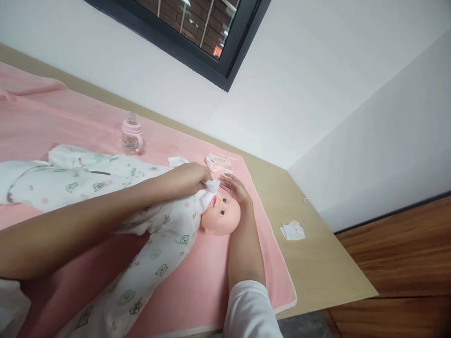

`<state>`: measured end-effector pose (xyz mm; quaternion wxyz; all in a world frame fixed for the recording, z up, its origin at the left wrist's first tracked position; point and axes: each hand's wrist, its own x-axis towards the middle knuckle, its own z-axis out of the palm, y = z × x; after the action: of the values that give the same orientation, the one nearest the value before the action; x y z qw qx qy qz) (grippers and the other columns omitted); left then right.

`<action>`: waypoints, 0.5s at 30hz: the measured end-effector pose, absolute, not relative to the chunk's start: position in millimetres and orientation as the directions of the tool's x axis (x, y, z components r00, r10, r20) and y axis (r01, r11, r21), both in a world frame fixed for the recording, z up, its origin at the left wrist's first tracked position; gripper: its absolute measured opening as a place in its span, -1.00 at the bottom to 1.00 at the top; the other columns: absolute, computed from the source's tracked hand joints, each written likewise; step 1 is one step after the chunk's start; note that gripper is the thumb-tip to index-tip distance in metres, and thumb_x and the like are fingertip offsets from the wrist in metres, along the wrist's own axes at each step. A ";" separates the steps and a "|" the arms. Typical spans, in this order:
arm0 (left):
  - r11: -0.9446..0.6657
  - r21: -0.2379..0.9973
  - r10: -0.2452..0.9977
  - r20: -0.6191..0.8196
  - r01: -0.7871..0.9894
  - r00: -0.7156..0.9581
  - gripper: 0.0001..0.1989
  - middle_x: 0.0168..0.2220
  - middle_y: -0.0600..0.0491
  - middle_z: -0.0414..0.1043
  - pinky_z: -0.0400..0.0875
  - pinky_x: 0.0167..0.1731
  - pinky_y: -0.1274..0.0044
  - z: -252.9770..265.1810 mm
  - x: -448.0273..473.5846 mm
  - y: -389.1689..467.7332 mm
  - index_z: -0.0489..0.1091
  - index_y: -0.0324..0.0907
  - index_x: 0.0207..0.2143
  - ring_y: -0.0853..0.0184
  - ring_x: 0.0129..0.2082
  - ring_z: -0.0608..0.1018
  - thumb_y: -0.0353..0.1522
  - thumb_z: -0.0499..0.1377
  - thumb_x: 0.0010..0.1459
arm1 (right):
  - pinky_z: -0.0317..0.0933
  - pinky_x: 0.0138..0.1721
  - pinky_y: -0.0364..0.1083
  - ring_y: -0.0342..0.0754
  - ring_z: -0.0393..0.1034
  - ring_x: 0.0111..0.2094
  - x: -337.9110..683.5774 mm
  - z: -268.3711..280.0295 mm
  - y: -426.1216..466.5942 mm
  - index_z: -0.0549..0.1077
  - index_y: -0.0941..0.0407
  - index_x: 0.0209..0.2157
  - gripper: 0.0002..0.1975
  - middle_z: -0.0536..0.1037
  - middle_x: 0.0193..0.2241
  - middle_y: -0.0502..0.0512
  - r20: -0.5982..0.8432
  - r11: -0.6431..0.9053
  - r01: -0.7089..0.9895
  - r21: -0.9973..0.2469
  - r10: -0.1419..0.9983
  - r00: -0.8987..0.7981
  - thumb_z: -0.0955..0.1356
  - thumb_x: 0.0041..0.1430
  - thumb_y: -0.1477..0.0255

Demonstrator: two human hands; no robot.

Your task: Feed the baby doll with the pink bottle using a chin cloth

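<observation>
A baby doll lies on its back in white pyjamas printed with small animals. My left hand reaches across its chest, fingers closed on a white tissue held by the doll's chin and mouth. Around the far side of the doll's head curves my right hand, fingers stretched out and lightly cupped against the cheek. The lower part of the doll's face is partly covered by the tissue. Just beyond the hands is a small plastic packet with orange marks.
A pink blanket covers much of the wooden table. Near the wall stands a pink-topped baby bottle. A crumpled tissue lies on bare wood at right; another white piece rests behind my left hand.
</observation>
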<state>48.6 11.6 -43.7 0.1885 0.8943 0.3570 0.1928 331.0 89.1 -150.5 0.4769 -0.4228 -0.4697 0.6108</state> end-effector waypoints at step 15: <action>-0.697 0.565 0.649 0.235 0.441 0.724 -0.50 -0.23 0.09 0.54 0.25 -0.33 0.60 -42.7 48.1 6.3 0.60 -0.13 -0.34 0.37 -0.27 0.52 -0.67 -0.03 -0.14 | 0.31 0.20 0.05 -0.01 0.56 -0.07 330.3 -149.8 88.3 0.47 0.08 -0.08 -0.64 0.64 -0.12 0.13 -0.080 -0.113 -0.175 -0.978 0.980 -0.181 0.48 0.06 0.36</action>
<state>48.1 6.3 -42.7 0.2428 0.8960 0.3042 0.2136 330.3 88.3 -149.8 0.4740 -0.4301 -0.4680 0.6093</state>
